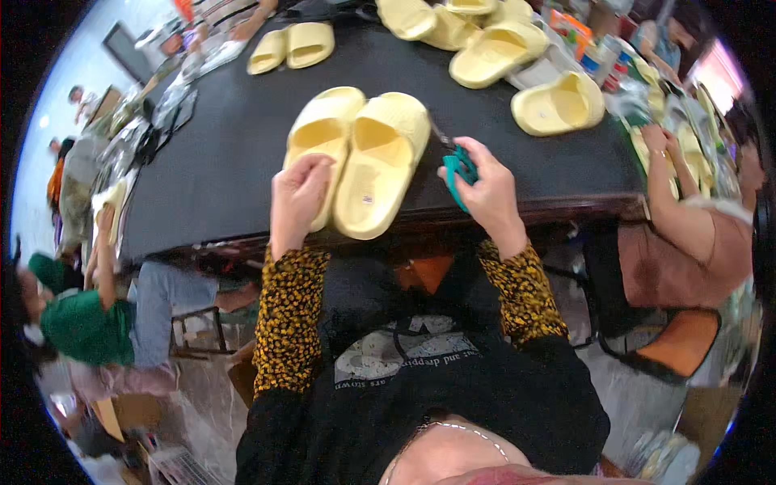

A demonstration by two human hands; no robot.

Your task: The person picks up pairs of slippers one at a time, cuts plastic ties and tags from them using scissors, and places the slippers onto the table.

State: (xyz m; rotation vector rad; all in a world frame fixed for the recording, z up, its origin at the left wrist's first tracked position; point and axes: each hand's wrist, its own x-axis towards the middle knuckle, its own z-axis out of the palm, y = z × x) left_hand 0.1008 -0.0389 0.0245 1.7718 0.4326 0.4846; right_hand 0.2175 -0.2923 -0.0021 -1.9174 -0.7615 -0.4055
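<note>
A pair of pale yellow slide sandals stands side by side at the near edge of the black table, toes pointing away from me. My left hand (301, 198) is closed on the left slide (325, 121), its fingers gripping the outer rim near the heel. The right slide (373, 178) lies against it, its heel reaching past the table edge. Just right of the pair, my right hand (487, 187) is wrapped round teal-handled scissors (459, 168). Their dark metal tip points up and left toward the right slide, apart from it or barely touching; I cannot tell which.
Another pair of yellow slides (291, 47) sits at the far left of the black table (218, 153). Several more lie at the back right, with a single slide (558, 105) nearer. Co-workers sit left and right; an orange-seated chair (675, 343) stands at right.
</note>
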